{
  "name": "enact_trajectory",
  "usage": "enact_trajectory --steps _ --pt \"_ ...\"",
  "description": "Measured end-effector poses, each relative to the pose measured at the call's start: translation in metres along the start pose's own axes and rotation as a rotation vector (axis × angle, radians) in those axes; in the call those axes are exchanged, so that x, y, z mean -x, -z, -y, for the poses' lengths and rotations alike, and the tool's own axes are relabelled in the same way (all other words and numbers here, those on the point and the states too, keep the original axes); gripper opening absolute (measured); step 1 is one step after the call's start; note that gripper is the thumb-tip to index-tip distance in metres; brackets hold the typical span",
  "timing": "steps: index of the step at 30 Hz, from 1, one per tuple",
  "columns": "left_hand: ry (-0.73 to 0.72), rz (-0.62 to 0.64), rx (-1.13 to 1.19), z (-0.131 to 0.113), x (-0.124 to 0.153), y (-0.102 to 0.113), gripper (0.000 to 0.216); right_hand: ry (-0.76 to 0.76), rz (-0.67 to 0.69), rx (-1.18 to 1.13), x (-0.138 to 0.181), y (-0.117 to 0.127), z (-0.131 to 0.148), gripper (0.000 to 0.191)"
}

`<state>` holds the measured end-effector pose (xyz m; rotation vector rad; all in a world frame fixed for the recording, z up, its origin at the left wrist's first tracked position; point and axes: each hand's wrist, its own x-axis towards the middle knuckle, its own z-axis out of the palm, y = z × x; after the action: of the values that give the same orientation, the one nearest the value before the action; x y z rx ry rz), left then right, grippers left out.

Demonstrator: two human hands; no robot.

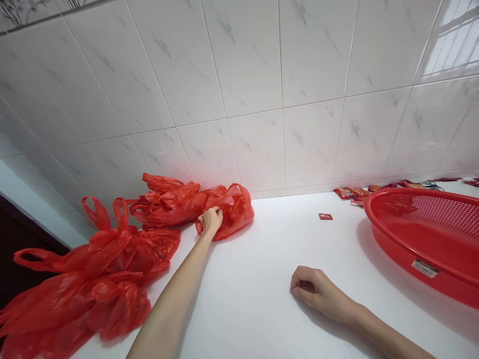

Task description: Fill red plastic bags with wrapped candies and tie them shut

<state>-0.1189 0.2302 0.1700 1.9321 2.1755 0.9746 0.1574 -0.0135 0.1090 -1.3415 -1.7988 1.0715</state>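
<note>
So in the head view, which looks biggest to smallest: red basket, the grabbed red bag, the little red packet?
1. red basket, though nearer the camera
2. red bag in the left hand
3. little red packet

We're getting one view: it's riding on the head, looking forward and down over the white counter (pixel 254 299) toward the tiled wall (pixel 262 99). It's sitting close, so the left hand (pixel 211 219) on the red bag (pixel 236 210) and the right hand (pixel 318 291) are showing low in frame.
</note>
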Motion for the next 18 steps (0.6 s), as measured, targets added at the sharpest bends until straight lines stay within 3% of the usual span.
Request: enact_trajectory --steps 5,8,13,18 --pt "-0.040 -0.186 0.303 -0.014 -0.015 0.014 0.031 0.010 0.000 0.019 0.000 0.000 -0.001 0.013" --pt "-0.092 -0.226 0.493 -0.025 -0.022 0.017 0.031 0.005 0.005 0.021 -0.001 0.000 -0.001 0.013" --pt "-0.154 -0.215 0.694 -0.042 -0.018 0.009 0.031 -0.003 0.008 0.024 -0.001 0.000 0.001 0.013" --pt "-0.216 -0.122 0.733 -0.050 0.001 -0.008 0.023 -0.021 0.001 0.011 0.000 0.000 0.004 0.013"
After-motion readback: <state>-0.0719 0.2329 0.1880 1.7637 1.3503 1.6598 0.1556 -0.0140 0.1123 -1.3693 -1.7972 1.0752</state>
